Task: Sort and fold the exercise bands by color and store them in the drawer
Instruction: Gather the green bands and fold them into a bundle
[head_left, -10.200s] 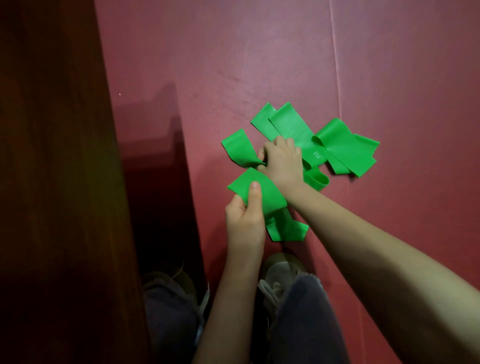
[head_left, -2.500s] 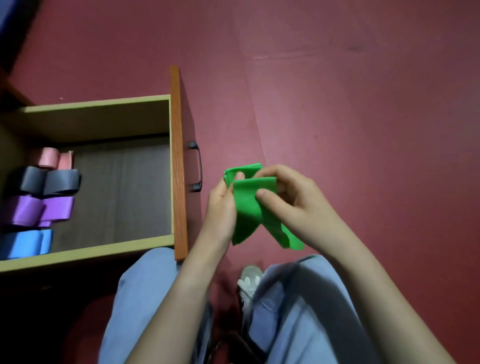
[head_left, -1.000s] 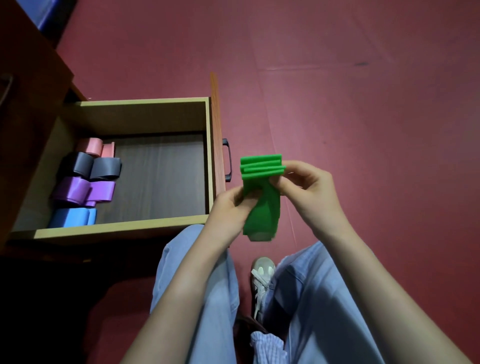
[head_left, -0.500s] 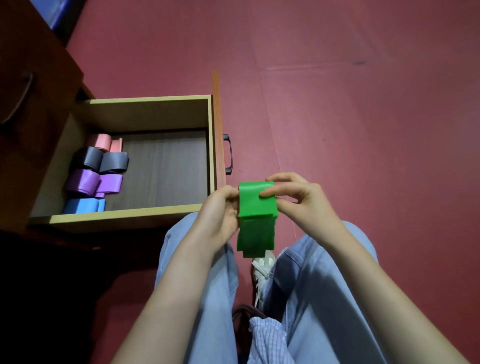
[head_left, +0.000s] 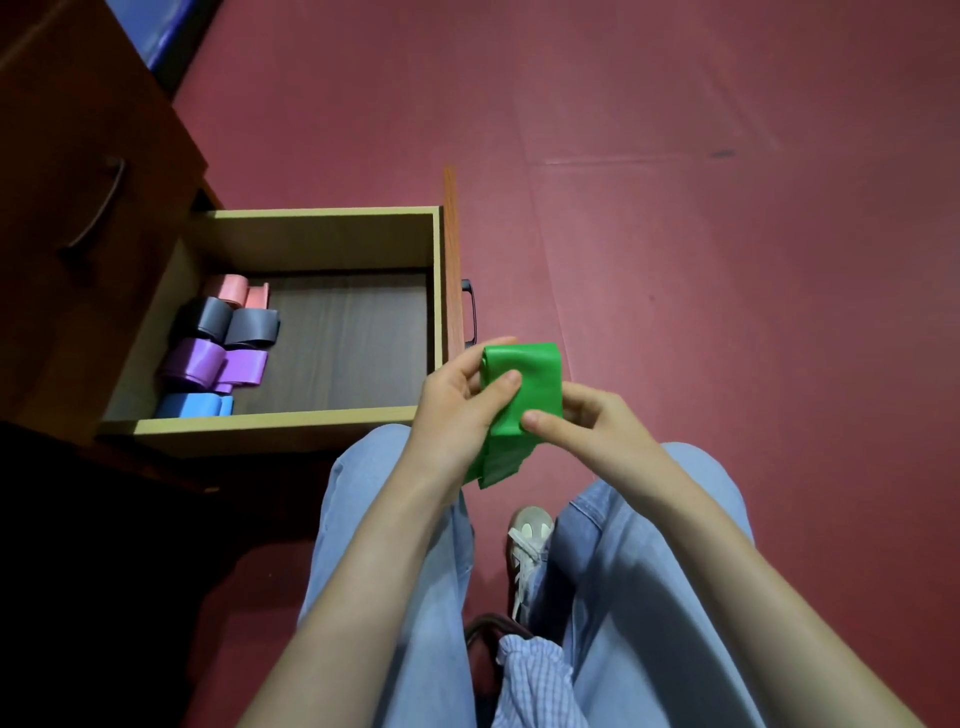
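Observation:
Both hands hold a folded stack of green exercise bands above my knees, just right of the open wooden drawer. My left hand pinches the stack's left edge with the thumb on top. My right hand grips its lower right side, thumb pressed on the fold. Loose green ends hang below the hands. Inside the drawer, along its left side, lie folded pink bands, dark grey bands, purple bands and blue bands.
The drawer's brown front panel with a black handle stands between the drawer and my hands. A brown cabinet rises at the left. Red mat floor spreads to the right. My jeans-clad legs and a white shoe are below.
The green bands were gathered off the floor and carried to the drawer. Over the last second the hands folded the stack over and lowered it slightly, tightening it into a compact bundle.

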